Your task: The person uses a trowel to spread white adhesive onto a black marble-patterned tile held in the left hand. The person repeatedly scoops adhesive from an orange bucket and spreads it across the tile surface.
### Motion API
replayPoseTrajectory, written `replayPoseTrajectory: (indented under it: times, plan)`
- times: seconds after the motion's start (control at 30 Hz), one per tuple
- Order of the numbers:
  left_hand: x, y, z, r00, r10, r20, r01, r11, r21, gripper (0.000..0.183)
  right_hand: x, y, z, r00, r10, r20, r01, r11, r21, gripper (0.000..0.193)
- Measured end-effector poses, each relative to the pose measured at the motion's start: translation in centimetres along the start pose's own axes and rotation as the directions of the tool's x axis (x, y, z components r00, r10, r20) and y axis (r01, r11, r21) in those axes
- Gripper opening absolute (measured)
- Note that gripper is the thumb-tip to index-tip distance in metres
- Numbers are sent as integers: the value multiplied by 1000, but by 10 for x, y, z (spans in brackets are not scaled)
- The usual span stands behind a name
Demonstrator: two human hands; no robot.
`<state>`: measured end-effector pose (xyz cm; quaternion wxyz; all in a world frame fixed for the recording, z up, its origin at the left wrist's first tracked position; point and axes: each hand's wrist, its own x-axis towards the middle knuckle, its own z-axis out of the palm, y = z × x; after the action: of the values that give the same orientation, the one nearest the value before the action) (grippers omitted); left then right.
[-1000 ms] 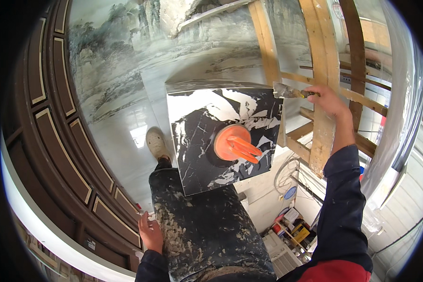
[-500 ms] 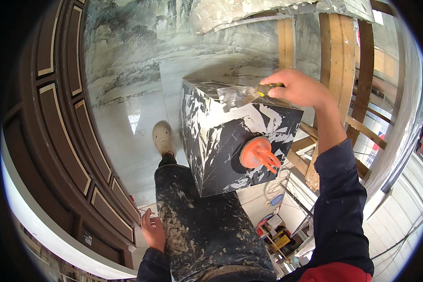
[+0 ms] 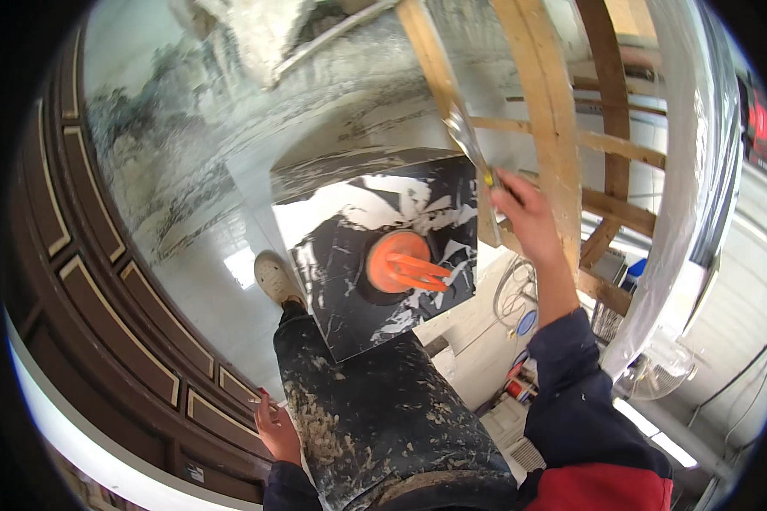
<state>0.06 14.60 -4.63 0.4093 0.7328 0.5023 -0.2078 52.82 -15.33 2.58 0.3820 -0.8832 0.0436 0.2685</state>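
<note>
My right hand (image 3: 527,217) is closed round the handle of a putty knife (image 3: 464,136). The knife's metal blade points up and away, beyond the right corner of a black-and-white marble-patterned box (image 3: 337,298). An orange suction cup lifter (image 3: 400,262) with a looped handle sits on the box's face turned toward me. My left hand (image 3: 279,433) hangs low beside my left thigh, fingers bent. A tiny pale and red bit shows at its fingertips, too small to name.
Dark brown panelling (image 3: 119,319) with pale trim runs along the left. Wooden posts (image 3: 541,102) and plastic sheeting (image 3: 677,170) stand at the right. A landscape-patterned glossy surface (image 3: 179,162) lies beyond the box. My shoe (image 3: 274,277) is left of the box, and a fan (image 3: 656,370) is lower right.
My right hand has drawn the putty knife off the box's upper edge, to the right and toward me; its blade now points upward. My view has turned, and the left hand stays low.
</note>
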Motion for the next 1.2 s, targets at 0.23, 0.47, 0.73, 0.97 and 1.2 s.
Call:
replayPoseTrajectory:
  times: [0.23, 0.47, 0.73, 0.97, 1.2]
  plan:
    - [-7, 35, 2, 997, 24, 74, -33, 991, 127, 46, -170, 188, -35, 883, 462, -88, -426, 865, 263, 40]
    - [-22, 50, 17, 993, 37, 116, -61, 975, 212, 48, -222, 247, -30, 857, 505, 103, -507, 791, 342, 34]
    - [-29, 56, 23, 992, 35, 122, -66, 964, 258, 49, -110, 224, -44, 952, 224, 210, -263, 947, 183, 37]
    - [-29, 21, 6, 993, 66, 94, -92, 945, 314, 49, 15, 153, -66, 949, 146, 279, -200, 963, 179, 37]
    - [-33, 34, -1, 998, -40, 45, 28, 972, 235, 50, 76, 85, -91, 989, 0, 147, -9, 998, 65, 41]
